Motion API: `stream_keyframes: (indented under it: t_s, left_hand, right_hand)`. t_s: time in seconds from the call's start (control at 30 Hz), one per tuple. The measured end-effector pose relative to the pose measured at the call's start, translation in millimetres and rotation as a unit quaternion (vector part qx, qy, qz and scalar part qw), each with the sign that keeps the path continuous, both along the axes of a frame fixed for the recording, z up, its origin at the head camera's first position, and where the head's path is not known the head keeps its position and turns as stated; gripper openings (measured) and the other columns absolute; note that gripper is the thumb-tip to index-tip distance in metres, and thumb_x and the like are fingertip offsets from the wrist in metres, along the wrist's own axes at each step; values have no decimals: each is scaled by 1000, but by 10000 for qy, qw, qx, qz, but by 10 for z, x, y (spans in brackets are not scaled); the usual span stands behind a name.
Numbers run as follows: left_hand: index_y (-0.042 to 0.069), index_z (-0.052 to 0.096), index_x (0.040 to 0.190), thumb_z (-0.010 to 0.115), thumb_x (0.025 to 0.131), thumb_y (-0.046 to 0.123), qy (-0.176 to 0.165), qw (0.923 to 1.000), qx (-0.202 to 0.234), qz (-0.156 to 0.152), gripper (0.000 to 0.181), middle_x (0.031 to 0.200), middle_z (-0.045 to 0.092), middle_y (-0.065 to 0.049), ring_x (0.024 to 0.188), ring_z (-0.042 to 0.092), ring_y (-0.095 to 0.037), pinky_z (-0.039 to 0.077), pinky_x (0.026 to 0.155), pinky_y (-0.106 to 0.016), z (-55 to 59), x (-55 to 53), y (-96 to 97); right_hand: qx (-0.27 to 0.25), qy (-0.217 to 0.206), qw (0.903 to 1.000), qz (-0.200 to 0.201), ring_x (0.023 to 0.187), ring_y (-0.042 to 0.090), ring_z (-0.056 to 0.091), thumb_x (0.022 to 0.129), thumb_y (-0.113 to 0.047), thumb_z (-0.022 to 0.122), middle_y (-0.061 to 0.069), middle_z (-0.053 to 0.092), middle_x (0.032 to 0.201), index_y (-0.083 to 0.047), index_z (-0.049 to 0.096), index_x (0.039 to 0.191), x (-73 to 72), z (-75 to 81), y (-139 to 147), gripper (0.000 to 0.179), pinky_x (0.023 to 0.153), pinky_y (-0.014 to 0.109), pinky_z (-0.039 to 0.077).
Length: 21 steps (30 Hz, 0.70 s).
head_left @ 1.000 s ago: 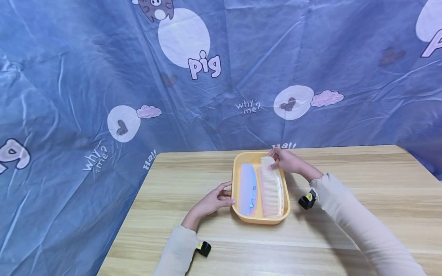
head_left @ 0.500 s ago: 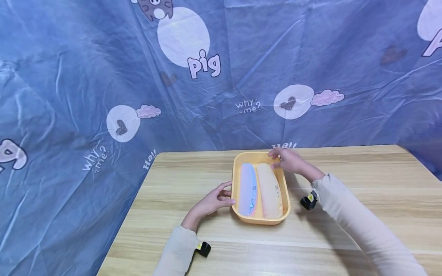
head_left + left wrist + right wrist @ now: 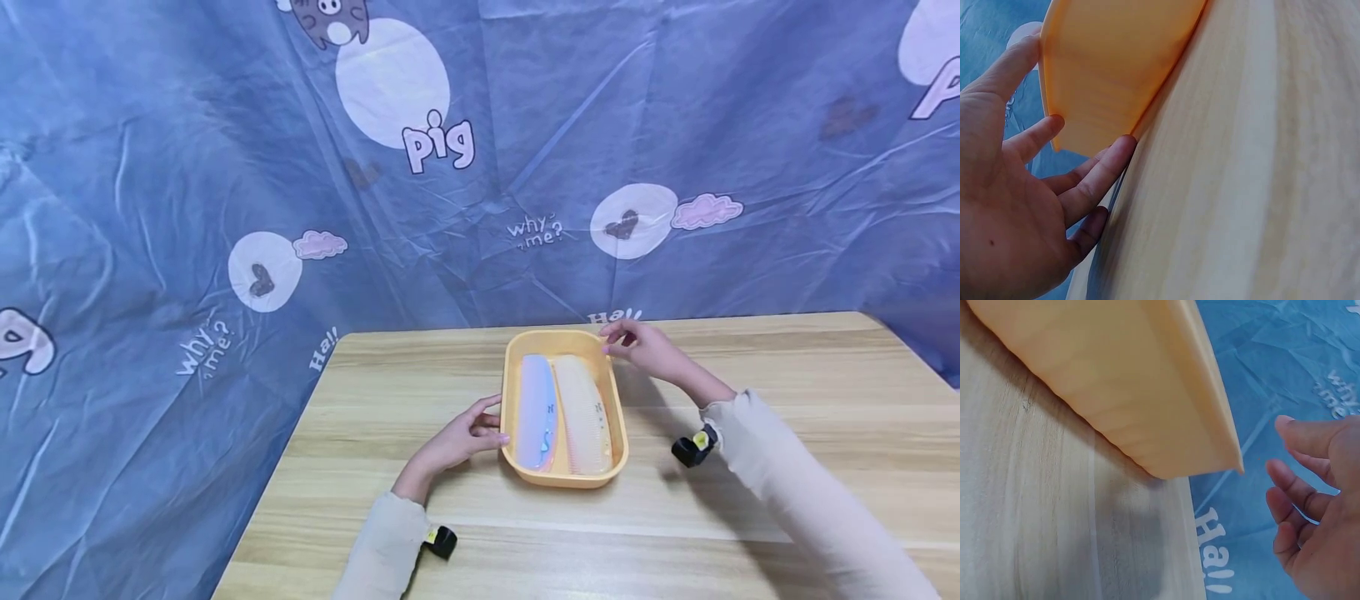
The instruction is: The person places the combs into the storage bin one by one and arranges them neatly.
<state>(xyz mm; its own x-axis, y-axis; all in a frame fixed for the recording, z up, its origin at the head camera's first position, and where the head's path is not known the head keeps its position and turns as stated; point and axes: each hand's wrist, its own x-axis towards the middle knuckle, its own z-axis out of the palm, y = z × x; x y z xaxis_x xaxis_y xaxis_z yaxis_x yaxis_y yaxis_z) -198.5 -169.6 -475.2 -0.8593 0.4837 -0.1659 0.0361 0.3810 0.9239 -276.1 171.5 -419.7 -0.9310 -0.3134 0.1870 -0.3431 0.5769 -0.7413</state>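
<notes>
A yellow plastic tray (image 3: pixel 562 481) stands on the table with combs lying in it. On its left side is a blue-lilac comb (image 3: pixel 536 412). To the right lies a cream, see-through comb (image 3: pixel 583 415), with pinkish teeth showing along its left edge. My left hand (image 3: pixel 459 437) touches the tray's left side with thumb and fingertips; the left wrist view shows the fingers (image 3: pixel 1097 181) stretched loosely against its wall. Just off the tray's upper right corner is my right hand (image 3: pixel 647 350). In the right wrist view its fingers (image 3: pixel 1300 490) are relaxed, apart from the tray wall, holding nothing.
The wood-grain table (image 3: pixel 360 517) reaches back to a blue printed cloth (image 3: pixel 480 275) hanging behind it. A small black camera sits on the left wrist (image 3: pixel 442 542) and another on the right wrist (image 3: pixel 693 448).
The cream comb, earlier held by the right hand, lies down in the tray beside the blue-lilac one. The right hand has let go and moved right, out of the tray. The left hand stays.
</notes>
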Motion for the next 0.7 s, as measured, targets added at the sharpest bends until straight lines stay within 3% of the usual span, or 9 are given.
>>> stream_keyframes:
  t_s: [0.23, 0.43, 0.7]
  left_hand:
    - [15, 34, 150, 69, 90, 32, 317, 9995, -67, 15, 72, 131, 56, -16, 114, 59, -26, 47, 98, -40, -2, -14, -51]
    - [12, 40, 147, 68, 90, 29, 626, 9970, 92, 454, 65, 129, 56, -16, 115, 59, -28, 48, 99, -40, 39, -15, -85]
    - [15, 53, 138, 68, 90, 27, 1673, 9764, -247, 1343, 52, 135, 58, -11, 125, 52, -31, 36, 106, -57, 115, -30, -171]
  right_hand:
    - [-436, -201, 9987, -169, 84, 1, 54, 95, -14, 60, 21, 64, 106, 8, 57, 119, 122, 25, 166, 32, 74, 16, 46]
    - [-561, -309, 9977, -223, 85, -3, 55, 97, -20, 59, 22, 63, 112, 4, 56, 122, 215, 27, 236, 35, 75, 19, 48]
    - [-272, 47, 9995, -128, 92, -10, 54, 98, -20, 58, 25, 63, 119, 2, 54, 130, 334, 51, 377, 39, 79, 12, 46]
